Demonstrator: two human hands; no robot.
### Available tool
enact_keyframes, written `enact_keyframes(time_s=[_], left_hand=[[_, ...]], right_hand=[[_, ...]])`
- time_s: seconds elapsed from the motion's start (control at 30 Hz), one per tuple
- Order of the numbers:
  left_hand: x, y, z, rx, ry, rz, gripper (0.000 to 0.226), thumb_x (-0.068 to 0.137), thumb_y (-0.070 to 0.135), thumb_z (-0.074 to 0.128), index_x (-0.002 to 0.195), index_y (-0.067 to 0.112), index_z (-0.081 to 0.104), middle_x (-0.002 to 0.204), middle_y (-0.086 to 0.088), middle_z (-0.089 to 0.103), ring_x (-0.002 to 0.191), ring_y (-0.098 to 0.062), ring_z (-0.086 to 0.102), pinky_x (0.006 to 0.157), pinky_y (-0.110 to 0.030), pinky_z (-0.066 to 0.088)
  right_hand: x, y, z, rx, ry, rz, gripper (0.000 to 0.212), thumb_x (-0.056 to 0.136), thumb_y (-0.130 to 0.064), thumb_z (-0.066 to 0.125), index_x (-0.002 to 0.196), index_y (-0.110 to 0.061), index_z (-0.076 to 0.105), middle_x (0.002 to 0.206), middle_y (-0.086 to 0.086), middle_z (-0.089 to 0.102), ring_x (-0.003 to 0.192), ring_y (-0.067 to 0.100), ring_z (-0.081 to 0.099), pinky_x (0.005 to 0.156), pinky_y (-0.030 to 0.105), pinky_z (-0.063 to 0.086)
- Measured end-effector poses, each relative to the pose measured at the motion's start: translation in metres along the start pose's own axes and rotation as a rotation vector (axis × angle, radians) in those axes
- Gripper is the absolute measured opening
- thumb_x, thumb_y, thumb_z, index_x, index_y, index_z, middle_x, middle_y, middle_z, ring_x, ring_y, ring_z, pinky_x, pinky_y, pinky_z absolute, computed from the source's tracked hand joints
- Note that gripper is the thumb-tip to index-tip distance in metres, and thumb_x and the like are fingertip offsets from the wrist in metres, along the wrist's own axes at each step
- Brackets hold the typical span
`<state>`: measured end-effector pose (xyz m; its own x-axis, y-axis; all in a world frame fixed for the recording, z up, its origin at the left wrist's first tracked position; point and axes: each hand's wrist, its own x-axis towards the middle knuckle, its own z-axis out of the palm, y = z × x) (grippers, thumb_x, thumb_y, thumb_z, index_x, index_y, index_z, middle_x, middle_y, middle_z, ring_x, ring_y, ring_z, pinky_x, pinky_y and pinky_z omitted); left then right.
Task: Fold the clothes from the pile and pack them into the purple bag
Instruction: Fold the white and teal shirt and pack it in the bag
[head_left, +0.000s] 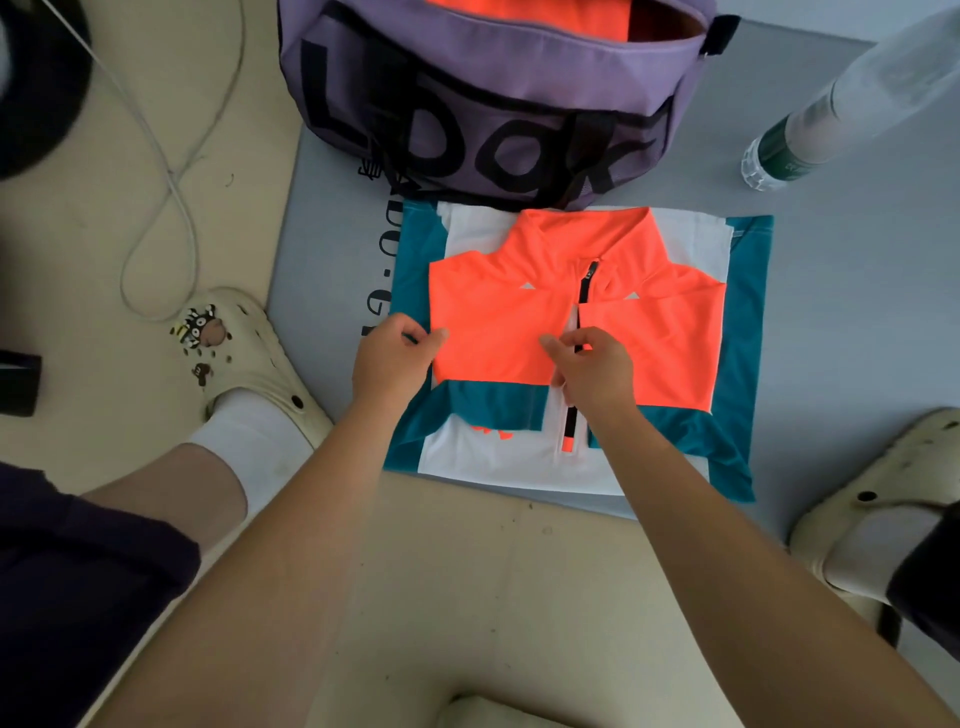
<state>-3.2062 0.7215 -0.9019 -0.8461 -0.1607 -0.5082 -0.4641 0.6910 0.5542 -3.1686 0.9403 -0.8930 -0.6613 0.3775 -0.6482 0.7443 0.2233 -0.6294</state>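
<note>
An orange, teal and white zip jacket (649, 332) lies folded flat on a grey mat (841, 291), collar toward the purple bag (467, 104). The bag stands just behind it, its top open with orange cloth (530, 18) inside. My left hand (395, 358) pinches the left edge of the folded orange panel. Near the zip at the jacket's middle, my right hand (592, 369) pinches the fabric with curled fingers.
A plastic water bottle (810, 135) lies on the mat at the right. A cream clog with charms (244, 353) is on my left foot beside the mat; another clog (872, 499) sits at the right. A white cable (171, 171) loops on the beige floor.
</note>
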Motion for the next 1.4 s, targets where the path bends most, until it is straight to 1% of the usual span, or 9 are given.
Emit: enact_keyframes(time_s=[0.17,0.33,0.6,0.73,0.83,0.9,1.03,1.2,1.4], left_hand=[[-0.027,-0.022,-0.001,0.15,-0.148,-0.024,0.035,0.069,0.055,0.078,0.075,0.028,0.057,0.072,0.012,0.059,0.068,-0.008,0.057,0.056,-0.029,0.04],[-0.033,-0.022,-0.002,0.21,-0.204,-0.017,0.036,0.068,0.058,0.079,0.076,0.029,0.059,0.073,0.011,0.06,0.068,-0.009,0.058,0.059,-0.031,0.046],[-0.057,-0.041,-0.008,0.235,-0.233,-0.056,0.031,0.071,0.043,0.081,0.08,0.019,0.063,0.073,0.004,0.06,0.07,-0.017,0.058,0.064,-0.036,0.048],[-0.067,-0.046,-0.011,0.182,-0.062,-0.044,0.014,0.087,0.029,0.069,0.088,0.015,0.066,0.077,0.002,0.062,0.075,-0.021,0.06,0.066,-0.035,0.048],[-0.079,-0.043,-0.009,0.118,0.123,-0.165,0.026,0.092,0.034,0.062,0.076,0.013,0.06,0.069,0.002,0.059,0.069,-0.023,0.058,0.057,-0.032,0.044],[-0.091,-0.035,0.001,0.003,0.075,-0.386,0.041,0.09,0.044,0.06,0.066,0.011,0.061,0.061,0.0,0.062,0.056,-0.021,0.059,0.053,-0.033,0.047],[-0.111,-0.019,0.023,-0.659,-0.108,-0.87,0.036,0.089,0.047,0.066,0.082,0.012,0.069,0.073,0.002,0.073,0.05,-0.009,0.061,0.047,-0.022,0.037],[-0.11,-0.015,0.03,-1.084,-0.012,-0.921,0.018,0.089,0.028,0.072,0.098,0.014,0.066,0.092,0.002,0.073,0.076,-0.009,0.067,0.053,-0.018,0.037],[-0.106,-0.021,0.028,-1.072,0.157,-0.833,0.014,0.09,0.027,0.07,0.095,0.014,0.068,0.078,0.002,0.066,0.062,-0.008,0.061,0.053,-0.02,0.042]], right_hand=[[-0.021,0.02,0.002,-0.263,-0.065,0.031,0.032,0.085,-0.038,0.07,0.077,-0.008,0.063,0.058,0.003,0.065,0.04,0.004,0.05,0.055,0.029,0.046],[-0.033,0.025,0.001,-0.364,-0.111,0.045,0.032,0.086,-0.028,0.066,0.071,0.0,0.064,0.073,0.017,0.07,0.063,0.027,0.061,0.067,0.042,0.057],[-0.041,0.029,-0.009,-0.433,-0.063,0.088,0.042,0.085,-0.036,0.068,0.055,-0.016,0.047,0.058,0.007,0.059,0.057,0.023,0.053,0.055,0.029,0.041],[-0.05,0.029,-0.001,-0.482,-0.097,0.11,0.034,0.085,-0.038,0.068,0.063,-0.014,0.06,0.069,0.007,0.068,0.068,0.025,0.065,0.055,0.026,0.044],[-0.055,0.03,0.004,-0.448,-0.079,0.103,0.029,0.087,-0.032,0.067,0.066,-0.013,0.061,0.073,0.008,0.069,0.07,0.026,0.065,0.059,0.028,0.046],[-0.059,0.032,0.006,-0.401,-0.069,0.1,0.028,0.088,-0.027,0.065,0.069,-0.007,0.063,0.072,0.012,0.069,0.069,0.027,0.065,0.061,0.031,0.049],[-0.063,0.038,0.006,-0.346,-0.046,0.083,0.02,0.089,-0.026,0.063,0.074,-0.014,0.061,0.077,0.01,0.07,0.074,0.024,0.064,0.069,0.032,0.051],[-0.062,0.043,0.004,-0.35,-0.044,0.054,0.011,0.091,-0.025,0.062,0.084,-0.016,0.063,0.084,0.006,0.07,0.082,0.024,0.065,0.072,0.03,0.052],[-0.06,0.044,0.003,-0.376,-0.034,0.023,0.012,0.09,-0.025,0.062,0.081,-0.017,0.063,0.082,0.005,0.07,0.08,0.023,0.064,0.066,0.029,0.047]])
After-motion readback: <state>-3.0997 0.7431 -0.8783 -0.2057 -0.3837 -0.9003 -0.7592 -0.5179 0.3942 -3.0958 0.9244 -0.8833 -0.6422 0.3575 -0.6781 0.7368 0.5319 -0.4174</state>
